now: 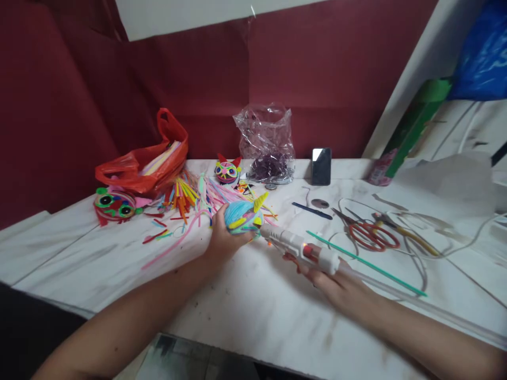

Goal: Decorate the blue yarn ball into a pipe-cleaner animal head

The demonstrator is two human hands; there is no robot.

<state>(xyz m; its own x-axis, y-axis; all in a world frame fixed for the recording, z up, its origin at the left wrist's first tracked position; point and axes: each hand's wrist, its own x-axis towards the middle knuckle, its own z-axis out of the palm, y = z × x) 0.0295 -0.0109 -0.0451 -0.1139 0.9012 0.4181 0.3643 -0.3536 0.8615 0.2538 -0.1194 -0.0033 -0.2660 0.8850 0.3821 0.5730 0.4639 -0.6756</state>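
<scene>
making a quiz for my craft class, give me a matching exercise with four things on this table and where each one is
Things
1. glue gun
2. blue fuzzy ball
3. phone
4. scissors

Places
a. standing upright at the back edge of the table
b. held in the left hand
c. lying flat on the table, just beyond the green stick
d. held in the right hand

Pairs: 1-d, 2-b, 3-a, 4-c
</scene>
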